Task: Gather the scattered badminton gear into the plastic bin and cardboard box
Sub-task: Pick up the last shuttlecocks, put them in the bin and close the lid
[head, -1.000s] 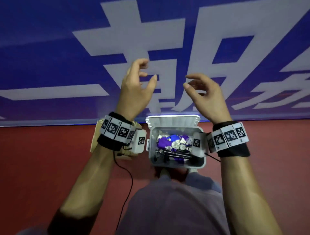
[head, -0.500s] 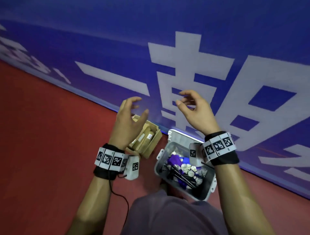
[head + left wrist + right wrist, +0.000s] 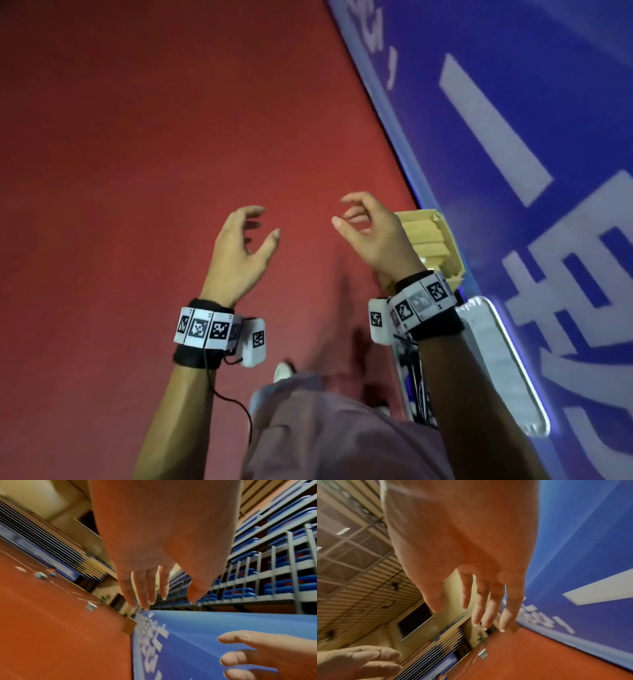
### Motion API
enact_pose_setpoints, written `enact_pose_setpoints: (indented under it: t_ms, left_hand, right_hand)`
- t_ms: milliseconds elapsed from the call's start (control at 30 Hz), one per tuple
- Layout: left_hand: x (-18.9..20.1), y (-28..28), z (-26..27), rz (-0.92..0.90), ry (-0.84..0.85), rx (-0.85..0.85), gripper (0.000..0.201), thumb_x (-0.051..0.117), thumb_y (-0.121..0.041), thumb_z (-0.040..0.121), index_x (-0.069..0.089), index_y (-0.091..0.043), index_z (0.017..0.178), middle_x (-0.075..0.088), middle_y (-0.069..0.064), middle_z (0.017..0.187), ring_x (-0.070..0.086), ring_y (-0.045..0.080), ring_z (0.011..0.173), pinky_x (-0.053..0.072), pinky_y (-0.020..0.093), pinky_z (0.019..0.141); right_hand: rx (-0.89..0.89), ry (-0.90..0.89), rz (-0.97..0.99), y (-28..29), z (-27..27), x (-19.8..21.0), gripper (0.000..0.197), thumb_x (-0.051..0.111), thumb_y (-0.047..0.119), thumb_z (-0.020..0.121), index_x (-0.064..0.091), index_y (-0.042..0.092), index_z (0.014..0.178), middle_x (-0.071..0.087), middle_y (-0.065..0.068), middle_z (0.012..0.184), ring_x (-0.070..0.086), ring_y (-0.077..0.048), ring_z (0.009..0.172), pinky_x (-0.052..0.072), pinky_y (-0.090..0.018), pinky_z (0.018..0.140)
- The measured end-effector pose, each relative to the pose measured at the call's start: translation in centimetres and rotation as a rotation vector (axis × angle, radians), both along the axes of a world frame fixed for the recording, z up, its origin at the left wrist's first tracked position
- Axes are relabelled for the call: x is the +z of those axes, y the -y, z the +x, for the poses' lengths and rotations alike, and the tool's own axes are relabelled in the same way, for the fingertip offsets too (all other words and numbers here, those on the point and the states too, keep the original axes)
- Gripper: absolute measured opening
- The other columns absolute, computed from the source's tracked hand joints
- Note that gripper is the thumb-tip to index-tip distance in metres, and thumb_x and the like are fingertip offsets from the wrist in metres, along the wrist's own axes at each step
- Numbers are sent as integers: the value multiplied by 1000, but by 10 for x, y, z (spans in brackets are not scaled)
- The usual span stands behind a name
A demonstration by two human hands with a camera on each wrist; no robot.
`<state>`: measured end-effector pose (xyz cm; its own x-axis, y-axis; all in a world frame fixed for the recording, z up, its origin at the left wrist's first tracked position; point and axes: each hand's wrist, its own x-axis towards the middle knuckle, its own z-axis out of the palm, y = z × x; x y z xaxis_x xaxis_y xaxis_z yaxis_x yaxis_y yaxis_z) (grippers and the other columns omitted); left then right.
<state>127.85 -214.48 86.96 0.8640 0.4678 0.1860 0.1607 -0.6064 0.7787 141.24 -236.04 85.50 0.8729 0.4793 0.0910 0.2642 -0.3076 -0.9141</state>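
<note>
Formerly central banner (image 3: 513, 102), now rightward.

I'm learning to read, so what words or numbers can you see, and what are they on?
"一": white stroke on the banner, perhaps a character.
Other big banner characters: cut off, unreadable.
Small banner text: blurred.
Wristbands: square codes only, no words.

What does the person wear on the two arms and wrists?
Both forearms are bare. Each wrist has a black band under a ring of white tiles printed with black square codes, plus a small white box with one code. A thin black cable hangs from the left wrist.
</note>
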Motion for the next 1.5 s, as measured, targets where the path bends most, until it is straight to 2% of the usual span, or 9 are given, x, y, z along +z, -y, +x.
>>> enact_pose_setpoints:
  t_ms: [200,433,667,867,1067,1233,1500]
  left_hand:
    - [-10,-113,-146,-21,39,387,41,71,-34,95,57,-23,133,59,-8,131,61,4,116,54,31,96]
    - [-18,-229,-336,4,-12,782,43,69,-36,96,56,-24,134,58,-9,132,61,7,115,55,34,94]
    - [-40,-268,-496,-52,-86,1168,44,68,-38,95,55,-23,134,58,-8,129,60,7,113,54,34,92]
    - [-62,-304,-584,-134,-120,1433,42,69,-35,95,56,-24,134,58,-8,129,59,8,113,54,33,92]
    - [-64,-419,-646,-81,-176,1529,44,68,-35,95,54,-22,135,56,-8,130,58,6,112,51,31,94]
    - [-41,-530,-691,-26,-246,1588,46,67,-37,95,53,-22,136,56,-6,132,58,7,112,52,35,96]
    - [-21,-655,-764,-22,-216,1690,45,68,-35,95,53,-22,136,57,-7,132,59,7,112,54,35,92]
  right_hand:
    - [419,16,-62,-177,-73,5,32,71,46,89,59,41,119,65,13,106,64,-2,102,55,-39,94]
    - [758,8,-34,-385,-207,-3,31,69,49,87,59,43,116,65,13,104,65,-4,101,56,-41,94]
    - [1123,-2,-68,-525,-360,-24,27,71,41,90,60,38,115,65,11,102,65,-6,99,55,-36,91]
    - [1361,-21,-68,-621,-472,-49,29,72,37,90,60,35,116,66,10,102,65,-7,100,56,-39,91]
    - [1531,-52,-68,-758,-554,-73,30,74,36,89,61,33,117,65,9,102,65,-6,99,56,-37,92]
    - [1626,50,-34,-896,-622,-49,30,71,38,92,60,30,119,64,9,105,62,-2,98,53,-28,89]
    - [1684,-4,-2,-1043,-712,-35,29,72,40,90,60,33,116,65,11,102,64,-4,99,56,-34,91]
